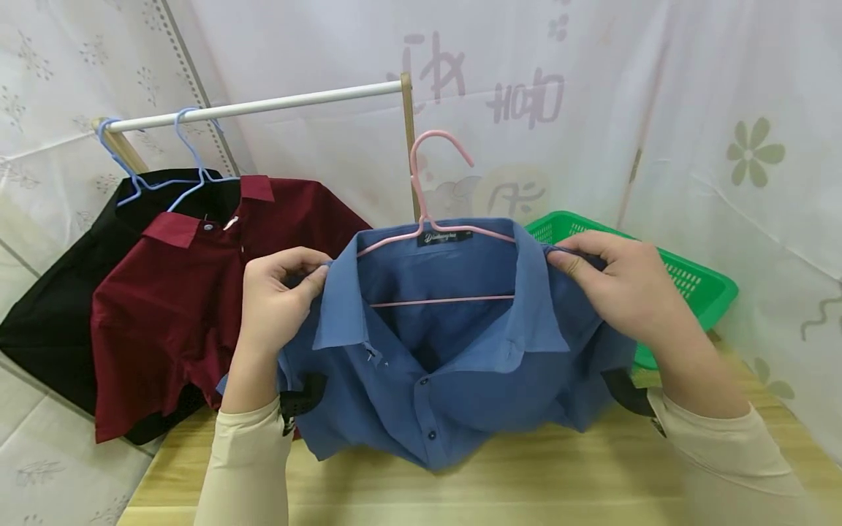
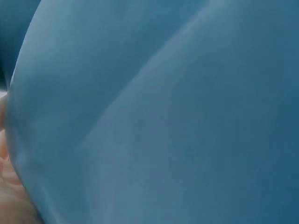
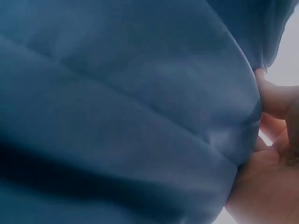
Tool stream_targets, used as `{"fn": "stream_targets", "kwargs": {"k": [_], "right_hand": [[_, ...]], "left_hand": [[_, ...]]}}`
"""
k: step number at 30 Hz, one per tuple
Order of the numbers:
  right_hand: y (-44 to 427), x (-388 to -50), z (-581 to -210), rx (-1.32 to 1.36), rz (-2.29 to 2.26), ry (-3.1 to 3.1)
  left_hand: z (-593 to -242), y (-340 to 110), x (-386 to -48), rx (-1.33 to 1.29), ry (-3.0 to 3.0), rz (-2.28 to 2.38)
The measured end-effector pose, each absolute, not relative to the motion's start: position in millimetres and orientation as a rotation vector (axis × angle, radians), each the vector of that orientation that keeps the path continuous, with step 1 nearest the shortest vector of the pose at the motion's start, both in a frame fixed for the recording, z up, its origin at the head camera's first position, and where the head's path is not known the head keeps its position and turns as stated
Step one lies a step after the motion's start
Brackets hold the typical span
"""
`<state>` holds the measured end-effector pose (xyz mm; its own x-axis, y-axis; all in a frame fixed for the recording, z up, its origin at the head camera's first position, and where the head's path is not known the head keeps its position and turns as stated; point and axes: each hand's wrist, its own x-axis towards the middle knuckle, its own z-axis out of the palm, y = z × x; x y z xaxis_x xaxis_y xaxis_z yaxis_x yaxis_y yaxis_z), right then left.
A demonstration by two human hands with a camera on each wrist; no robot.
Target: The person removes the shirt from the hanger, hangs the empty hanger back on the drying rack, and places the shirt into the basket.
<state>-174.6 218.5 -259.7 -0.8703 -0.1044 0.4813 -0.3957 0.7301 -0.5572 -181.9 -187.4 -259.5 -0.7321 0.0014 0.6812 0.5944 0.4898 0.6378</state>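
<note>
A blue short-sleeved shirt (image 1: 460, 402) is held up in the middle of the head view, with a pink hanger (image 1: 421, 175) inside its collar, hook upward. My left hand (image 1: 276, 292) pinches the shirt's shoulder beside the collar on the left. On the other side my right hand (image 1: 625, 285) pinches the opposite shoulder. Blue cloth (image 2: 154, 121) fills most of the left wrist view, the left hand (image 2: 11, 182) showing only at its edge. In the right wrist view the right hand (image 3: 275, 154) grips the edge of the cloth (image 3: 140, 93).
A rack with a white rail (image 1: 296, 100) stands at the back left. From it hang a dark red shirt (image 1: 164, 307) and a black garment (image 1: 59, 314) on blue hangers (image 1: 191, 146). A green basket (image 1: 710, 285) sits behind my right hand on the wooden table (image 1: 526, 489).
</note>
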Motion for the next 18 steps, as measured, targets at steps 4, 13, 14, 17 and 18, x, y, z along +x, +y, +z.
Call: {"fn": "stream_targets", "kwargs": {"k": [4, 13, 14, 17, 18], "right_hand": [[215, -177, -275, 0.296, 1.005, -2.557], [206, -175, -299, 0.184, 1.057, -2.526], [205, -174, -299, 0.184, 1.060, -2.531], [203, -173, -298, 0.187, 1.066, -2.573], [202, -172, -297, 0.194, 1.068, -2.596]], "left_hand": [[-271, -188, -185, -0.477, -2.138, -1.257], [-292, -178, -181, -0.436, -2.121, -1.219], [-294, -177, -180, -0.429, -2.116, -1.218], [-300, -175, -179, -0.407, -2.112, -1.214], [-302, -175, -179, -0.403, -2.115, -1.212]]}}
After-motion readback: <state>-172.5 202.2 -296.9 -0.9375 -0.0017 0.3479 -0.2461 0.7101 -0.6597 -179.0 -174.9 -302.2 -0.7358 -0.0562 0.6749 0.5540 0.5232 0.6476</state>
